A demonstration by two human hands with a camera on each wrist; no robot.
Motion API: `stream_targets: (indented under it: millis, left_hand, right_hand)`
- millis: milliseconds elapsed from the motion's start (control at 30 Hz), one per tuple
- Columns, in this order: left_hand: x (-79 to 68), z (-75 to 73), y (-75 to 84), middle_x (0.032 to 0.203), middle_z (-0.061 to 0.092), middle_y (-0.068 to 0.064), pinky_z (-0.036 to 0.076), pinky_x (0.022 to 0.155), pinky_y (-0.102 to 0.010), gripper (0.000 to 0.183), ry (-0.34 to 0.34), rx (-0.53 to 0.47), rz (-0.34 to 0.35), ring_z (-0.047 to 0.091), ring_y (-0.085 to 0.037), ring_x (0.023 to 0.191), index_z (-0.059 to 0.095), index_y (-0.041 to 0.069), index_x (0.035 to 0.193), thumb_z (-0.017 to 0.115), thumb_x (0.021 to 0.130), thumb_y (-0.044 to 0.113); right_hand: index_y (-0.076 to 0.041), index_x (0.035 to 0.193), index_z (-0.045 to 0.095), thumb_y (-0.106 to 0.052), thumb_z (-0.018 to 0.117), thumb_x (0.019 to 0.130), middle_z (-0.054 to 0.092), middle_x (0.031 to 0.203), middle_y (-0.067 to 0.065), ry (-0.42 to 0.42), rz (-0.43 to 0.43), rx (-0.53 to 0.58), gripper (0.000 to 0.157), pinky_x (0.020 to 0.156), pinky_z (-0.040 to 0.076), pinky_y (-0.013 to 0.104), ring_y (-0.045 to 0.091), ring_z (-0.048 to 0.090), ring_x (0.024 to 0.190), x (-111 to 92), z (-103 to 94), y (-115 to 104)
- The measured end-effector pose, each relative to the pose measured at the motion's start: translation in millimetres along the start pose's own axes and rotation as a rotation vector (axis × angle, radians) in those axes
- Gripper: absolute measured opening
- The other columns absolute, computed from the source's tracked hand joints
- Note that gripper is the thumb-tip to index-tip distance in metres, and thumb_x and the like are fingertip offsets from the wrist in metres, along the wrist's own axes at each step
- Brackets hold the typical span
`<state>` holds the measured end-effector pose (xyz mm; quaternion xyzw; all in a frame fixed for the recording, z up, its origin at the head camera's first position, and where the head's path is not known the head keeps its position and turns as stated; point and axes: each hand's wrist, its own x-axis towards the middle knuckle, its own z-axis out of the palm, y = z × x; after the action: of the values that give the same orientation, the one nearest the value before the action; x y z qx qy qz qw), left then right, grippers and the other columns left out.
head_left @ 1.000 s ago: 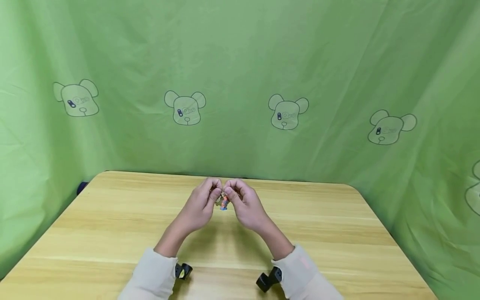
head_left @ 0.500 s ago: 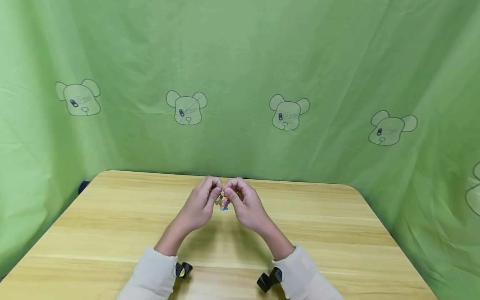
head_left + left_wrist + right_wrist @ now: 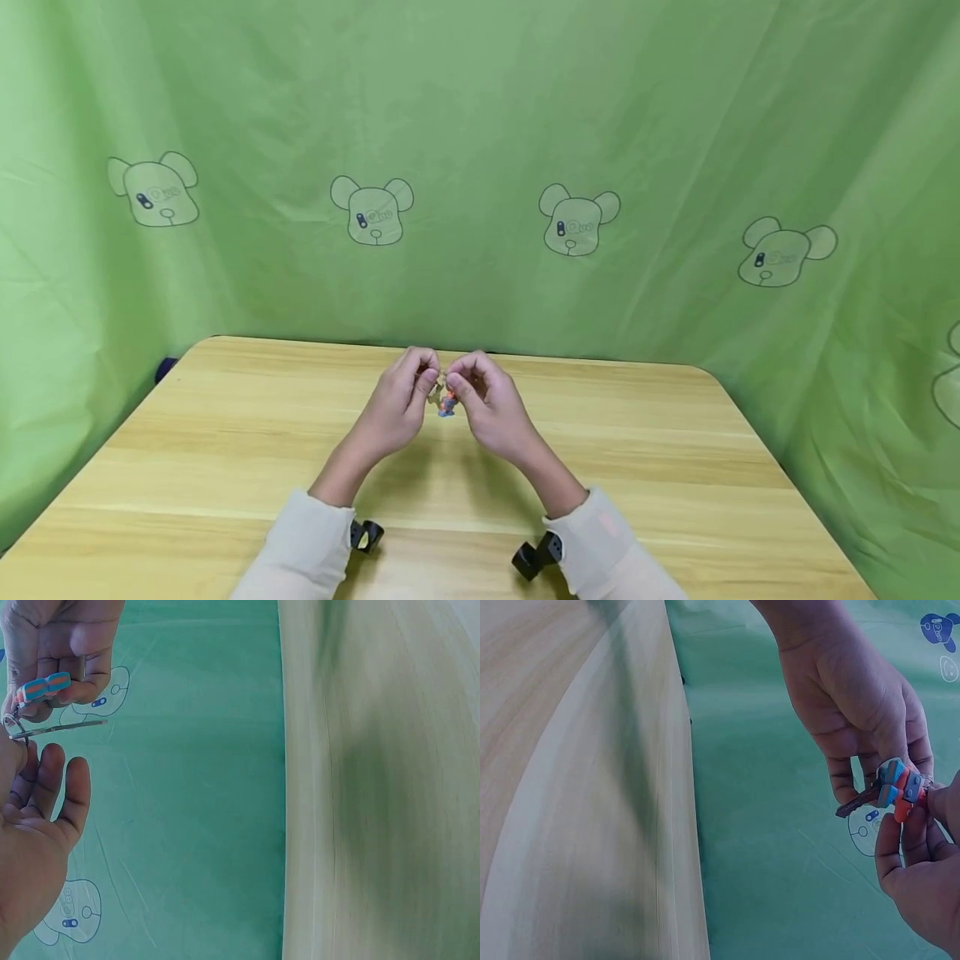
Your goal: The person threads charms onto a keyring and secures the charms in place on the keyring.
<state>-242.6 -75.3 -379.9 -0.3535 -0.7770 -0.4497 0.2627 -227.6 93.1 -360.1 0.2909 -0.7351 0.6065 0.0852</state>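
Orange-and-blue plastic, the small figure charm (image 3: 447,406) hangs above the far part of the pale wooden table (image 3: 225,450), between my hands. My left hand (image 3: 395,407) pinches the slim metal key (image 3: 67,727); my right hand (image 3: 495,414) pinches the charm's top.

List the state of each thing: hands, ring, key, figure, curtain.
Left hand: fingers curled, pinching the keychain; exact part hidden.
Right hand: fingers curled, pinching the keychain near the figure's top.
Ring: at the fingertips; pried open or closed, too small to tell.
Key: aloft, tip down; threaded on or not, unclear.
Figure: aloft, blue end down.
Green curtain: hanging, creased.
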Motion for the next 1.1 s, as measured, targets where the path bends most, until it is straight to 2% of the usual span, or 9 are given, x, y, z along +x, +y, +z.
stream_targets:
  millis: [233,367,633,733,933,1100]
  left_hand:
    - [0.0,-2.6,0.1,0.081,0.044,-0.001,0.041,0.061,-0.025,0.007,0.02,0.02,-0.005,0.044,-0.014,0.072,0.047,0.006,0.096,0.043,0.101,0.01]
    - [-0.3,-3.8,-1.2,0.082,0.044,-0.001,0.041,0.062,-0.025,0.006,0.038,0.029,-0.013,0.044,-0.014,0.073,0.047,0.006,0.096,0.043,0.1,0.008]
    - [1.1,-2.8,-1.4,0.082,0.044,-0.001,0.042,0.062,-0.025,0.007,0.067,0.054,-0.009,0.044,-0.014,0.073,0.048,0.005,0.095,0.044,0.1,0.008]
    - [1.4,-1.2,-1.8,0.082,0.044,-0.002,0.041,0.062,-0.025,0.008,0.08,0.07,-0.01,0.043,-0.014,0.073,0.047,0.005,0.095,0.043,0.101,0.009]
    - [2.2,-0.6,-0.8,0.086,0.046,-0.003,0.043,0.065,-0.026,0.009,0.104,0.064,-0.028,0.046,-0.016,0.076,0.047,0.004,0.097,0.042,0.101,0.009]
    - [0.5,-2.4,-0.9,0.09,0.052,-0.003,0.049,0.068,-0.026,0.009,0.074,0.021,-0.052,0.053,-0.017,0.08,0.051,0.003,0.104,0.044,0.1,0.008]
  right_hand:
    - [-0.003,0.101,0.058,-0.013,0.057,0.094,0.059,0.089,0.01,0.022,-0.002,-0.022,0.012,0.067,0.05,0.026,0.021,0.056,0.078,1,1.3,8]
    - [-0.002,0.102,0.062,-0.012,0.058,0.094,0.061,0.086,0.01,0.027,0.039,-0.043,0.013,0.065,0.05,0.025,0.019,0.057,0.076,1,2.9,6]
    - [0.008,0.101,0.063,0.001,0.055,0.094,0.063,0.087,0.023,-0.001,0.033,-0.092,0.013,0.063,0.05,0.024,0.032,0.058,0.075,-3,5.7,-25]
    - [0.009,0.1,0.063,0.0,0.055,0.094,0.064,0.089,0.024,-0.003,0.031,-0.121,0.013,0.064,0.05,0.022,0.032,0.059,0.077,-3,6.6,-27]
    - [0.004,0.101,0.063,-0.006,0.058,0.094,0.067,0.093,0.016,0.023,-0.001,-0.123,0.014,0.073,0.053,0.029,0.025,0.063,0.084,1,8.6,-2]
    - [-0.004,0.099,0.064,-0.015,0.059,0.094,0.067,0.088,0.005,0.04,-0.051,-0.18,0.013,0.07,0.053,0.03,0.017,0.063,0.08,1,7.4,8]
